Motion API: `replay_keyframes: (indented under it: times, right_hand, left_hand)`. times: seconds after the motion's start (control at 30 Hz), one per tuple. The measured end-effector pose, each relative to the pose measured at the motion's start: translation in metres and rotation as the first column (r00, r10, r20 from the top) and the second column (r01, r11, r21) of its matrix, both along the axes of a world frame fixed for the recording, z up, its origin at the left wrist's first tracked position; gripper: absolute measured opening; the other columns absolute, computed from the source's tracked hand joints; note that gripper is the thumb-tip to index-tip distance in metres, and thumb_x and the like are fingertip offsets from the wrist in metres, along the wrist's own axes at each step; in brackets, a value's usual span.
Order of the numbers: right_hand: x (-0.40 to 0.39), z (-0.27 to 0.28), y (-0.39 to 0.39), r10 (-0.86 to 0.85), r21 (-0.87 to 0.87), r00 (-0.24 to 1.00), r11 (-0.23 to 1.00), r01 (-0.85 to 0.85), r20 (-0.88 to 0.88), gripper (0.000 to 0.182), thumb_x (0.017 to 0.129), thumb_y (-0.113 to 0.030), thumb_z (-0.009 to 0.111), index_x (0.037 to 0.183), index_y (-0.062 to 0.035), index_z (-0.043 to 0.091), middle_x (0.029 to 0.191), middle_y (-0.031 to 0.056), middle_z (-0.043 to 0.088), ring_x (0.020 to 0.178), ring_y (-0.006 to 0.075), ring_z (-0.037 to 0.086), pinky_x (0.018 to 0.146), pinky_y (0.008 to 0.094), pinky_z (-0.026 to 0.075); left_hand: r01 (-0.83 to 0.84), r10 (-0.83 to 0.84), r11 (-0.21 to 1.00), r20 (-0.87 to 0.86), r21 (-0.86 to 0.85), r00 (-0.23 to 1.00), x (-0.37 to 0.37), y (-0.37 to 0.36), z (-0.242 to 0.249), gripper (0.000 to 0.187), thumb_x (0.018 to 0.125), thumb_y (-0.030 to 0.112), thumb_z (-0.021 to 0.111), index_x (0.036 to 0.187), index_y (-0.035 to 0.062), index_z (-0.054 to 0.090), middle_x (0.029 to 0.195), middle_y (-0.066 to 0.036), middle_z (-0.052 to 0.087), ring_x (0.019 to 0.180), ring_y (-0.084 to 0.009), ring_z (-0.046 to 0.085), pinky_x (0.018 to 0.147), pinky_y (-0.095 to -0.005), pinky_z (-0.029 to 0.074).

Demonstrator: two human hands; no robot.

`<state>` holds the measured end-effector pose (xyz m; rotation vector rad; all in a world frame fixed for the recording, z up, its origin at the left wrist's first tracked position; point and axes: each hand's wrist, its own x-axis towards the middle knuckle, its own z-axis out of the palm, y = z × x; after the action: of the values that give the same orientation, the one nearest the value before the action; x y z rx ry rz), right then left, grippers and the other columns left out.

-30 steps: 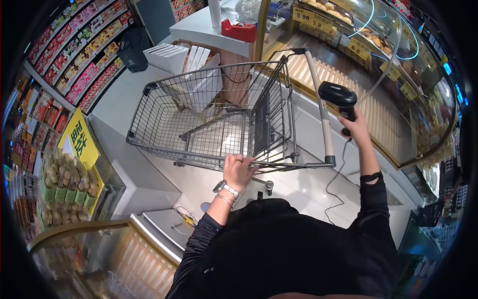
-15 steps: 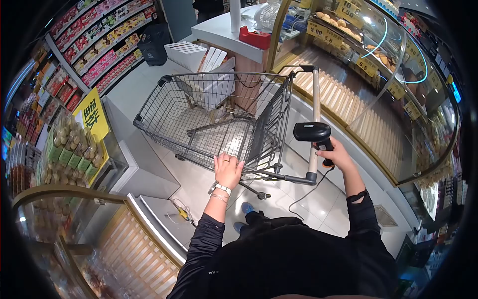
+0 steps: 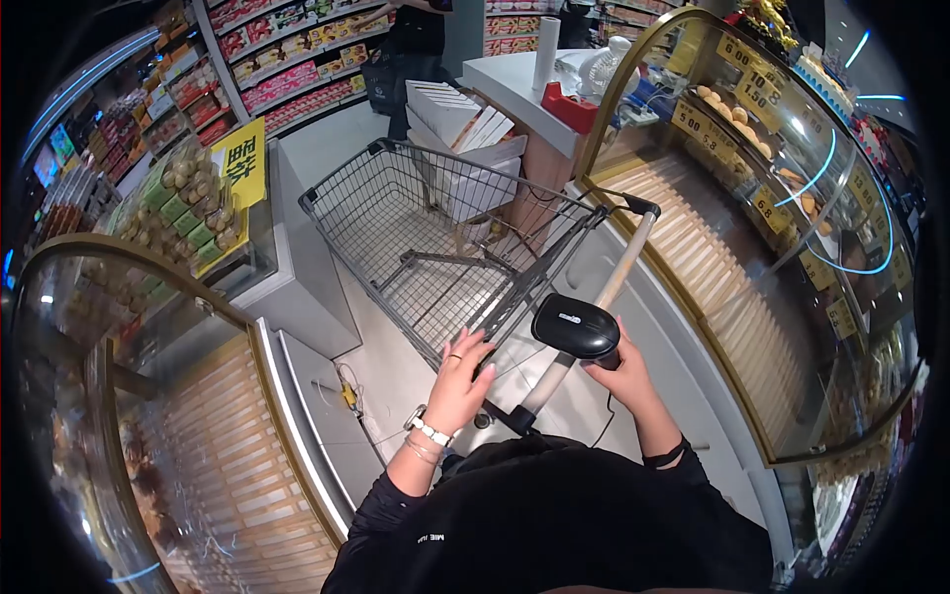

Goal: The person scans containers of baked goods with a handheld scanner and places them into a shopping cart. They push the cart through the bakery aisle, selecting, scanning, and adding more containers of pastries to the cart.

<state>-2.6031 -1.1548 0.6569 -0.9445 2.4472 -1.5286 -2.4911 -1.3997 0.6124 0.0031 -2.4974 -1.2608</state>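
A black handheld barcode scanner (image 3: 577,327) is in my right hand (image 3: 628,381), its broad head above the cart's pale handlebar (image 3: 544,384). Its grip is mostly hidden beneath the head and my fingers. My left hand (image 3: 460,386), with a ring and bracelets, is open at the near side of the wire shopping cart (image 3: 346,218). Those fingers are stretched out and slightly apart, overlapping the rim near the handle end. Through the basket's grey mesh the tiled floor shows.
Curved glass bakery cases (image 3: 712,327) flank me on both sides. Behind the cart stand white boxes (image 3: 465,119) and a counter with a red tape dispenser (image 3: 568,107). A person (image 3: 416,40) stands near the shelves. A yellow sign (image 3: 242,173) tops packaged goods at left.
The cart has swung round and come closer to my body. My right hand has brought the scanner inward and nearer to me. A person has come into view by the shelves.
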Motion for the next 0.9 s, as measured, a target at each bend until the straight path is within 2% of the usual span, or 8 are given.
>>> replay_keyframes:
  times: [0.03,0.13,0.17,0.27,0.4,0.47,0.6,0.9]
  right_hand:
    - [-0.002,-0.009,0.008,-0.064,-0.072,0.992,0.995,0.072,0.11,0.034,0.069,-0.007,0.067,0.102,-0.0032,0.056,0.098,0.0096,0.06,0.094,0.0227,0.058,0.102,0.0459,0.028]
    - [-0.018,-0.006,0.037,0.109,-0.401,0.919,0.914,0.056,0.378,0.029,0.073,-0.002,0.063,0.1,-0.0002,0.054,0.087,0.0103,0.059,0.079,0.02,0.06,0.082,0.038,0.049]
    - [-0.016,0.001,0.042,0.045,-0.443,0.895,0.879,0.175,0.443,0.027,0.074,0.002,0.06,0.099,0.0008,0.05,0.079,0.0088,0.056,0.067,0.0166,0.059,0.058,0.029,0.052]
    - [-0.033,0.011,0.062,0.091,-0.475,0.862,0.86,0.185,0.499,0.035,0.076,-0.003,0.059,0.108,-0.0005,0.043,0.078,0.007,0.053,0.065,0.0137,0.056,0.053,0.0278,0.047]
    - [-0.06,0.025,0.076,0.355,-0.585,0.842,0.809,-0.058,0.406,0.047,0.076,-0.009,0.058,0.117,-0.0004,0.037,0.077,0.007,0.049,0.07,0.0181,0.057,0.07,0.0349,0.048]
    - [-0.064,0.032,0.073,0.494,-0.778,0.799,0.627,-0.053,0.344,0.053,0.077,-0.014,0.06,0.121,-0.0032,0.033,0.084,0.0065,0.047,0.078,0.0206,0.056,0.081,0.0411,0.046]
    - [-0.086,0.023,0.082,0.745,-0.751,0.597,0.568,-0.336,0.297,0.056,0.077,-0.028,0.066,0.118,-0.0065,0.034,0.083,0.0068,0.046,0.076,0.0227,0.056,0.071,0.04,0.05]
    - [-0.082,0.017,0.084,0.798,-0.906,0.513,0.414,-0.086,0.316,0.056,0.082,-0.022,0.058,0.128,-0.0043,0.032,0.09,0.0078,0.043,0.076,0.0183,0.047,0.056,0.0312,0.047]
  left_hand:
    - [0.034,-0.034,0.995,0.008,-0.093,0.999,0.007,0.02,0.015,0.037,0.084,0.028,0.053,0.114,0.0057,0.05,0.127,-0.017,0.043,0.125,-0.0339,0.031,0.104,-0.048,0.02]
    - [-0.051,0.019,0.934,-0.092,-0.355,0.996,0.011,0.068,0.044,0.047,0.081,0.033,0.057,0.117,0.004,0.047,0.114,-0.017,0.051,0.114,-0.0306,0.045,0.101,-0.0462,0.027]
    - [-0.005,0.066,0.9,0.125,-0.436,0.99,0.011,0.077,0.049,0.048,0.08,0.034,0.058,0.114,0.0031,0.047,0.102,-0.016,0.056,0.102,-0.03,0.052,0.095,-0.0443,0.034]
    - [-0.027,0.266,0.838,0.364,-0.545,0.893,0.008,0.092,0.042,0.04,0.075,0.038,0.062,0.091,0.0032,0.049,0.067,-0.012,0.059,0.06,-0.0288,0.06,0.051,-0.0376,0.048]
    - [-0.203,0.5,0.741,0.326,-0.64,0.802,0.004,0.112,0.041,0.032,0.073,0.035,0.063,0.082,0.0056,0.053,0.063,-0.011,0.059,0.057,-0.0275,0.06,0.049,-0.037,0.048]
    - [-0.281,0.571,0.689,0.262,-0.668,0.778,0.003,0.115,0.038,0.027,0.071,0.033,0.063,0.076,0.0081,0.056,0.057,-0.008,0.058,0.055,-0.0258,0.059,0.049,-0.0367,0.047]
    - [-0.238,0.56,0.702,0.314,-0.671,0.767,0.006,0.116,0.047,0.022,0.071,0.027,0.062,0.075,0.0061,0.055,0.064,-0.011,0.061,0.06,-0.0269,0.061,0.054,-0.0371,0.049]
    - [-0.241,0.578,0.631,0.239,-0.737,0.781,0.024,0.105,0.038,0.025,0.071,0.033,0.063,0.074,0.0093,0.056,0.059,-0.008,0.058,0.057,-0.0276,0.059,0.051,-0.039,0.047]
